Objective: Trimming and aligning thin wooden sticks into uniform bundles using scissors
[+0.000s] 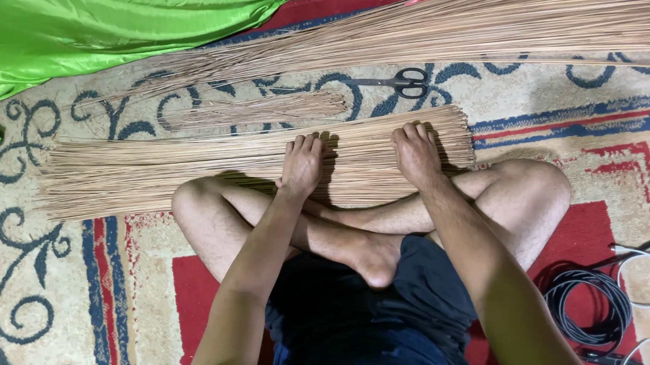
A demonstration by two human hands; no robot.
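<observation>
We see both hands flat on the sticks (pixel 251 167), a wide layer of thin brown stalks spread on the carpet (pixel 570 107) in front of crossed bare legs. The left hand (pixel 301 166) presses palm down, fingers together and stretched out, its grip open and holding nothing. The right hand (pixel 415 154) lies the same way just to the right of it, fingers slightly curled over the sticks' far edge, grip open too. The sticks run under both palms and reach far out to the left of the left hand, ending just past the right hand.

Beyond the fingertips lies a smaller bundle (pixel 262 111), apart from the hands. Scissors (pixel 395 81) lie shut just above the right hand, on the carpet. Farther off a long pile (pixel 462 25) of the same stalks runs across. Green cloth (pixel 87 18) sits far left of the left hand. A coiled black cable (pixel 588 307) lies right of the right arm.
</observation>
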